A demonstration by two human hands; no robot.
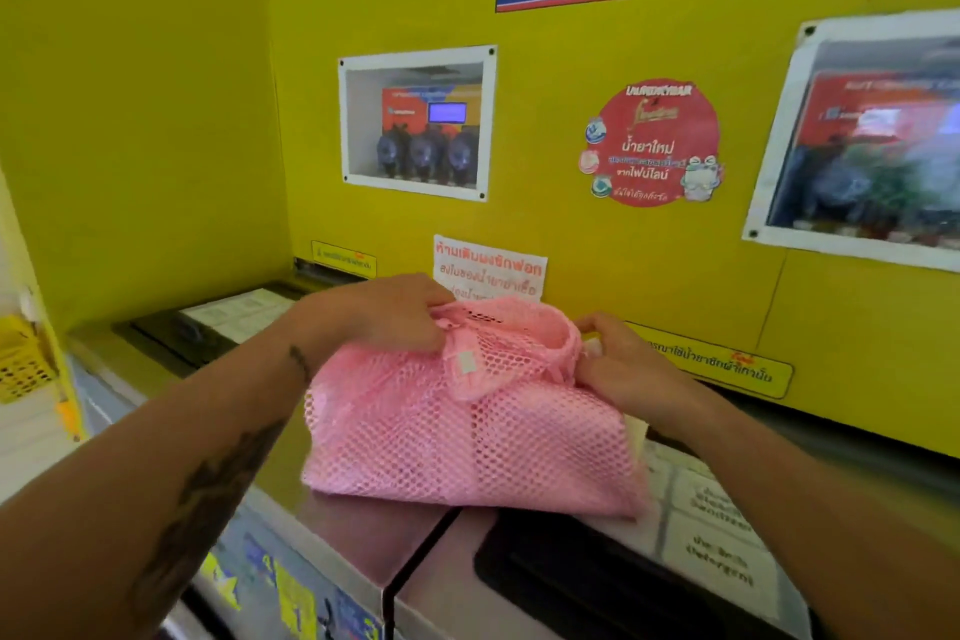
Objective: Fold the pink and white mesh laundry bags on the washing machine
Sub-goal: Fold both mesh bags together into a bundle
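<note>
The left hand (pixel 384 314) pinches the far-left edge of the soft pink mesh laundry bag (pixel 467 431), bunched on the steel washing machine surface (pixel 363 535). The right hand (pixel 618 364) grips its far-right edge. Light and floppy, it is probably best held by its edges.

Both hands, left (pixel 387 314) and right (pixel 621 364), curl their fingers, forearms extended forward.
</note>
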